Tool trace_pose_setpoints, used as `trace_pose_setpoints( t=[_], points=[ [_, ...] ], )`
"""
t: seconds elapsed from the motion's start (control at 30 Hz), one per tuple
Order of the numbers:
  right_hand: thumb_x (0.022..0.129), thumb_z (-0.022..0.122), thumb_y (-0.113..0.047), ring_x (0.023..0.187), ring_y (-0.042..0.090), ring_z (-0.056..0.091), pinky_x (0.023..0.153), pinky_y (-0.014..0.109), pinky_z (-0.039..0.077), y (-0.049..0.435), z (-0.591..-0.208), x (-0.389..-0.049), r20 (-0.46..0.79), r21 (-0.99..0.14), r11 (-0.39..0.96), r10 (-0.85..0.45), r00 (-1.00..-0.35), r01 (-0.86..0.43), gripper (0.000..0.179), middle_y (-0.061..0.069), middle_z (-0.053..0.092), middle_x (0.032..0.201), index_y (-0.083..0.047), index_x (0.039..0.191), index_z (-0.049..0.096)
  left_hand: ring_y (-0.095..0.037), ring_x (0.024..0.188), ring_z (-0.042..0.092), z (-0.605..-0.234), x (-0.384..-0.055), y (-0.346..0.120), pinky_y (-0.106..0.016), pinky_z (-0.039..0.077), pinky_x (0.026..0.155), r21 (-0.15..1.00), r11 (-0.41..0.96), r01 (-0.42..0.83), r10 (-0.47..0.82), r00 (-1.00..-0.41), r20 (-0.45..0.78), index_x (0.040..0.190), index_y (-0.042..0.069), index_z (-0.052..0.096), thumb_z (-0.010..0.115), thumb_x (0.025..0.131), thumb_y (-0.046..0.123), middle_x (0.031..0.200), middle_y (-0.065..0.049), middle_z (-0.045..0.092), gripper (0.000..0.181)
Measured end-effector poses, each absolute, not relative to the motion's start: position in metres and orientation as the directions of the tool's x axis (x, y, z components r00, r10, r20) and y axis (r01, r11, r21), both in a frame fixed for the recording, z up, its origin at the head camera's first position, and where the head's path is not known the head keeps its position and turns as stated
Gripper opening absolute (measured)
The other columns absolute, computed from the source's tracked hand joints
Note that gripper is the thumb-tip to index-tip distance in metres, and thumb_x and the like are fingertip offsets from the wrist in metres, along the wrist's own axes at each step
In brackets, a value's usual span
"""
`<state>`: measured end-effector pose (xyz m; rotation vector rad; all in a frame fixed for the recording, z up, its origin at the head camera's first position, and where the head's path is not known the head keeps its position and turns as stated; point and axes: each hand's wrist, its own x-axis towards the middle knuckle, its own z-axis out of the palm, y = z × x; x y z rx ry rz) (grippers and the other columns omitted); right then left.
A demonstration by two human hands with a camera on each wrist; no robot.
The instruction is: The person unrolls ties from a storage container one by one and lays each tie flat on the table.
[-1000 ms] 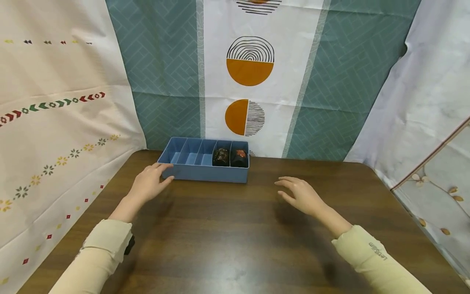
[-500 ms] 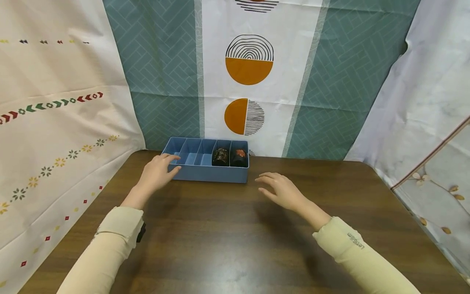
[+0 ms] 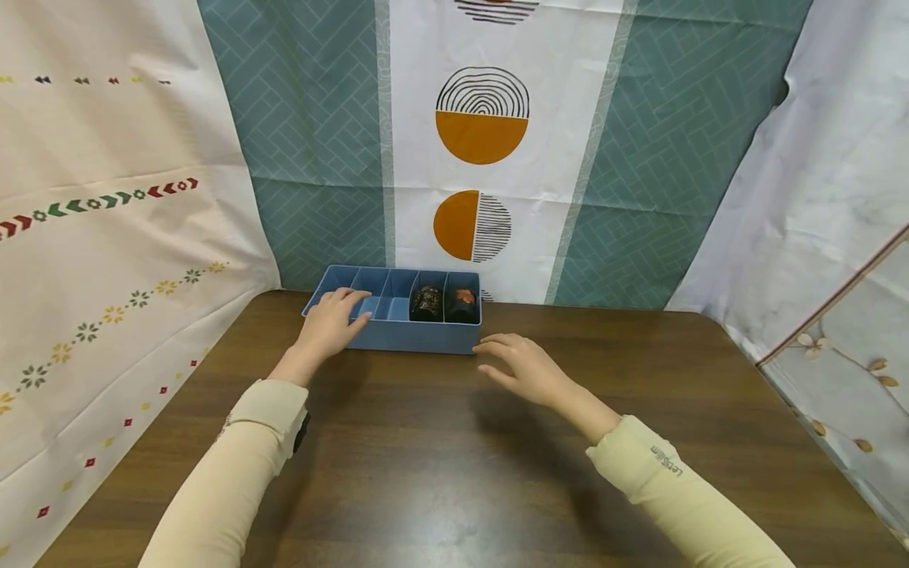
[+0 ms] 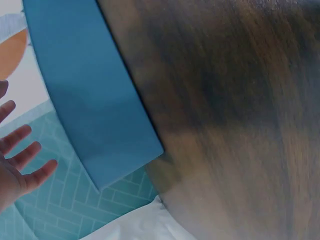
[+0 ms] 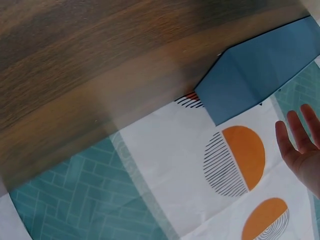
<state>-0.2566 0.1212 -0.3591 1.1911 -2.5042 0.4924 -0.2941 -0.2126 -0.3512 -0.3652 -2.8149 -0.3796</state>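
Note:
A blue divided box (image 3: 415, 336) stands at the back of the wooden table. In its two right compartments sit a black rounded item with gold markings (image 3: 427, 303) and a black one with a red-orange leaf design (image 3: 464, 305); the other compartments hold nothing visible. My left hand (image 3: 328, 323), fingers spread and relaxed, overlaps the box's front left part in the head view. My right hand (image 3: 524, 368) hovers near the box's front right corner, holding nothing. In the left wrist view, the spread fingers (image 4: 39, 175) show beside the box's wall. The right fingers (image 5: 299, 132) extend loosely in the right wrist view.
The brown table (image 3: 426, 442) stretches in front of the box. Behind it hangs a green and white patterned cloth (image 3: 483, 181). A cream cloth (image 3: 128, 237) lines the left side, and a white floral cloth (image 3: 838, 339) the right.
Both hands have moved inward: the left rightward over the box's front left part, the right leftward toward the box's right corner. The box and its two items have stayed in place.

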Motion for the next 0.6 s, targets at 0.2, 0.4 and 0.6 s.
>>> trace_pose_setpoints(
  t=[0.2,0.4,0.6],
  points=[
    [0.09,0.064,-0.026,0.109,0.026,0.061,0.094,0.043,0.048,0.115,-0.359,-0.257,0.416,-0.173,0.597,-0.677,-0.607,-0.784,0.03,0.009,0.066,0.115,-0.009,0.114,0.067,-0.044,0.123,0.044,-0.357,-0.306,-0.205,-0.06,0.043,0.094,0.228,0.942,0.245,0.18,-0.946,0.271,0.134,0.01,0.051,0.052,0.096,0.032,0.134,-0.021,0.049,0.044],
    [0.09,0.063,-0.028,0.112,0.027,0.06,0.096,0.043,0.048,0.109,-0.356,-0.257,0.407,-0.182,0.59,-0.683,-0.607,-0.786,0.033,0.012,0.065,0.119,-0.008,0.115,0.067,-0.045,0.124,0.041,-0.361,-0.318,-0.2,-0.06,0.042,0.094,0.278,0.939,0.203,0.127,-0.955,0.266,0.137,0.01,0.047,0.049,0.098,0.032,0.136,-0.022,0.046,0.045],
    [0.09,0.063,-0.029,0.113,0.027,0.06,0.097,0.044,0.047,0.1,-0.353,-0.256,0.4,-0.172,0.569,-0.705,-0.585,-0.804,0.035,0.014,0.064,0.121,-0.007,0.118,0.066,-0.044,0.123,0.043,-0.365,-0.327,-0.2,-0.06,0.042,0.092,0.302,0.937,0.176,0.084,-0.952,0.293,0.135,0.01,0.049,0.05,0.097,0.032,0.135,-0.022,0.047,0.044]
  ],
)
